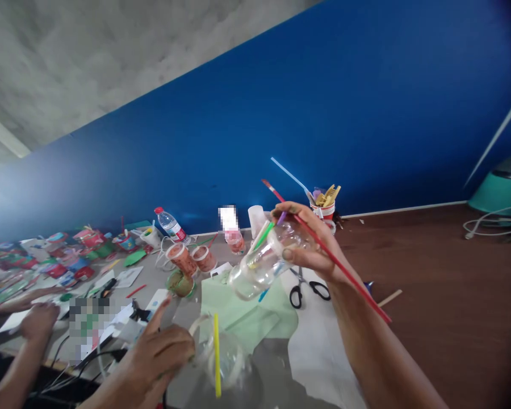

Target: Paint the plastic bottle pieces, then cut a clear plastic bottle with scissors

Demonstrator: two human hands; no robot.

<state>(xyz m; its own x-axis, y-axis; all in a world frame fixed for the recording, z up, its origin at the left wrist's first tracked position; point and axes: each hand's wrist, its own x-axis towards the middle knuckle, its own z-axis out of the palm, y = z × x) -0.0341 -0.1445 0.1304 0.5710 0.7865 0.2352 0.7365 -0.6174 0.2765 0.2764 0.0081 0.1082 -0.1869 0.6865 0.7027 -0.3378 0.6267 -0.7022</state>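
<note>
My right hand (313, 241) is closed around a clear plastic bottle piece (249, 278), tilted above the table. Green and purple strips show along its side. A red paintbrush (332, 258) rests in the same hand, its bristles up and to the left. My left hand (159, 352), lower down with its index finger raised, grips the edge of another clear plastic bottle piece (230, 358). A yellow straw-like stick (217, 355) stands across that piece. Black-handled scissors (298, 292) lie just under my right hand.
Pale green sheets (247, 324) and white paper (319, 363) cover part of the table. Behind stand paint-stained cups (181, 258), a red-capped water bottle (170, 224) and a cup of wooden utensils (323, 210). At left, another person's hands (38, 318) work near cables.
</note>
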